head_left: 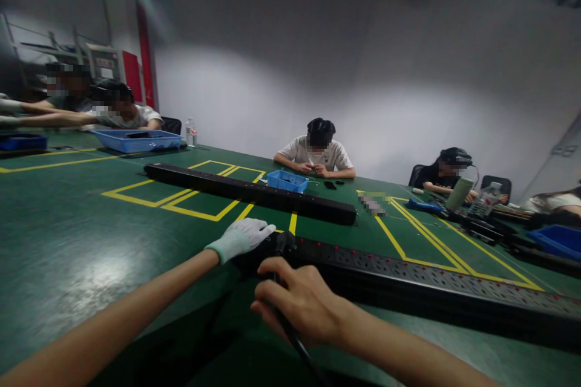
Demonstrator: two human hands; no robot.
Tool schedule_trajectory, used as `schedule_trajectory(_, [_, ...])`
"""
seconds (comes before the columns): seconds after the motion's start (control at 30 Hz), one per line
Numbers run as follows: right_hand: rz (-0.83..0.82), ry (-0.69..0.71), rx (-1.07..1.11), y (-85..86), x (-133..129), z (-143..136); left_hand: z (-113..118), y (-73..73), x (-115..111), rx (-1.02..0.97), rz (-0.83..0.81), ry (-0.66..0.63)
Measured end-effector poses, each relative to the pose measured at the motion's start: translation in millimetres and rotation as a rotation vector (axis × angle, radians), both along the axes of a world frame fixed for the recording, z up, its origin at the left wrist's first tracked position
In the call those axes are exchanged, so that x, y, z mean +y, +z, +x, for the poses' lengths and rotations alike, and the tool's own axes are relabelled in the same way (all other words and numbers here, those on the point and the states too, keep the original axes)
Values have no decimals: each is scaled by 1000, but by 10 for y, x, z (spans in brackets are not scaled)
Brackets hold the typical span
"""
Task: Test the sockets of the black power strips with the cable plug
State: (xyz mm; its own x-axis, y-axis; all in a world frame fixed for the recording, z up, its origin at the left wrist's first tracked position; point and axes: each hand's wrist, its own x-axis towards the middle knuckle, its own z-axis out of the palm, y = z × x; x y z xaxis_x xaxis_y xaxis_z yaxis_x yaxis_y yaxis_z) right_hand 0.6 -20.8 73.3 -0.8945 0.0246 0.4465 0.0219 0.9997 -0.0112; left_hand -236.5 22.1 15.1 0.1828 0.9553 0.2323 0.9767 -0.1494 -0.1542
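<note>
A long black power strip (390, 272), lined with sockets and small red dots, lies across the table in front of me. My left hand (244, 237), in a white glove, rests on its left end, fingers stretched out along the top. My bare right hand (304, 299) is closed round a black plug (285, 243) with a thick cable (297, 344) running down toward me. The plug's head is over the sockets near the strip's left end; whether its pins are inside a socket is hidden.
A second black power strip (245, 190) lies farther back, beside a small blue basket (287, 180). Yellow tape lines (195, 213) mark the green table (91, 242). A larger blue tray (138, 140) stands back left. Co-workers sit around, one opposite (318, 151).
</note>
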Motion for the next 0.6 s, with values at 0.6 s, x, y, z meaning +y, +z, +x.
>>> schedule_trajectory(0.6, [238, -269, -118, 793, 691, 70, 51, 70, -31, 27, -17, 17])
